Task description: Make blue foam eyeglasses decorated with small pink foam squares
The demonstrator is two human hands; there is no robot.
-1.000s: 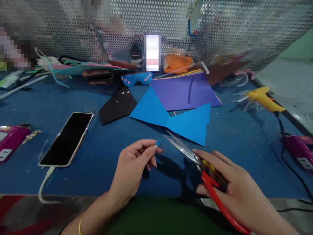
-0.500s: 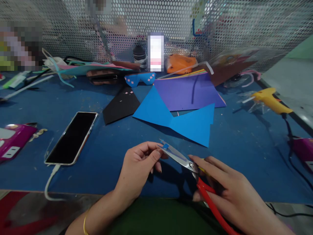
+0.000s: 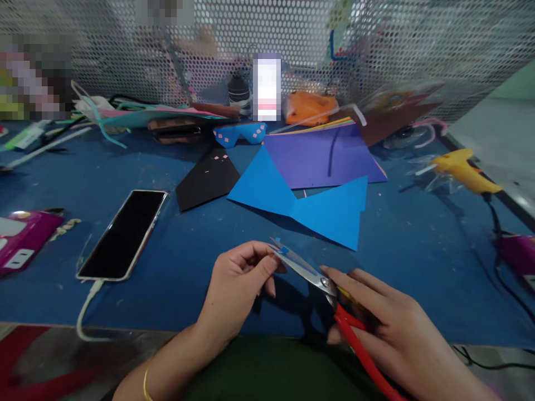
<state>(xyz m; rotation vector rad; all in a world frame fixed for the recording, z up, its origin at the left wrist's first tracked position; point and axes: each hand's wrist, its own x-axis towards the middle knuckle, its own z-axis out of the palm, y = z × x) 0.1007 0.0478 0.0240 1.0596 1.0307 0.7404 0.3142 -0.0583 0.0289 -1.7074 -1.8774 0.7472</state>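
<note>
My right hand [image 3: 384,323] is wrapped round the red handles of the scissors [image 3: 309,273], whose blades point up and left, slightly parted. Pinched at the blade tips, my left hand [image 3: 246,273] grips a tiny blue paper piece [image 3: 284,250]. A small blue bit also shows just above the tips. Beyond my hands lies a cut blue sheet [image 3: 301,206], its left part beside a black paper piece [image 3: 209,181]. Purple paper [image 3: 321,156] rests behind the blue sheet. A blue mask shape with pink squares [image 3: 239,135] is farther back.
A phone [image 3: 125,234] with a white cable lies at left, near a magenta object [image 3: 29,239]. The yellow glue gun [image 3: 463,170] is at right with its cord hanging down. An orange item [image 3: 311,108] and a dark bottle [image 3: 239,93] stand by the mesh.
The scissors and my right hand have shifted very slightly left, and the blades look a little closer together. My left hand keeps its pinch.
</note>
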